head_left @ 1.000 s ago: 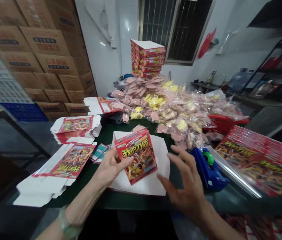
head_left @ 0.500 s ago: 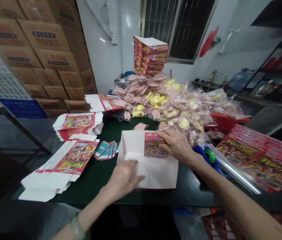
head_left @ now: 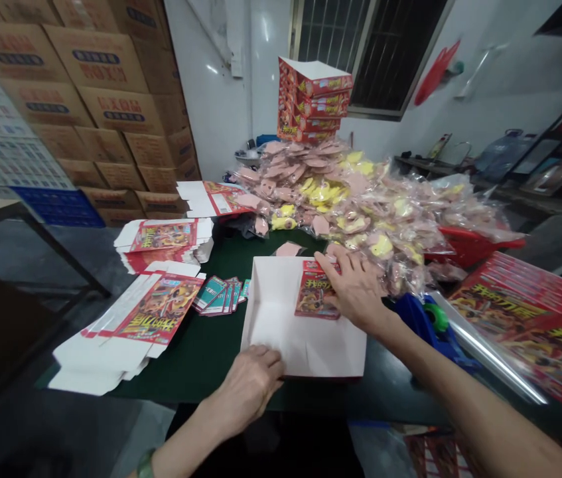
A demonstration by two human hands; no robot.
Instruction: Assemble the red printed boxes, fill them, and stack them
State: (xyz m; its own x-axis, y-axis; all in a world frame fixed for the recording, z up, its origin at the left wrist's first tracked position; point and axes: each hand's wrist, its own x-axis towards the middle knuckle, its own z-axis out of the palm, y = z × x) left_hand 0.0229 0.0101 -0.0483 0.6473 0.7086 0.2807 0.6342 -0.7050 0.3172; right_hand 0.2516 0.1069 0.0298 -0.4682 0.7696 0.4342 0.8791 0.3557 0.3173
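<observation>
A white open box tray [head_left: 281, 318] lies on the dark green table [head_left: 211, 358] in front of me. My right hand [head_left: 353, 285] presses a small red printed box [head_left: 316, 295] flat into the tray's far right corner, fingers spread over it. My left hand [head_left: 251, 385] rests on the tray's near left edge, fingers curled down against the card. A fan of teal cards [head_left: 218, 297] lies just left of the tray.
Flat red-and-white box blanks [head_left: 156, 315] lie stacked at left, more [head_left: 166, 240] behind. A heap of bagged pink and yellow items [head_left: 350, 206] fills the back, topped by stacked red boxes [head_left: 313, 99]. A blue tape dispenser [head_left: 427, 322] and red printed sheets [head_left: 534, 318] sit right. Cartons [head_left: 106, 99] line the wall.
The red box went from my left hand, held upright, into the tray under my right hand. My left hand dropped to the tray's near edge.
</observation>
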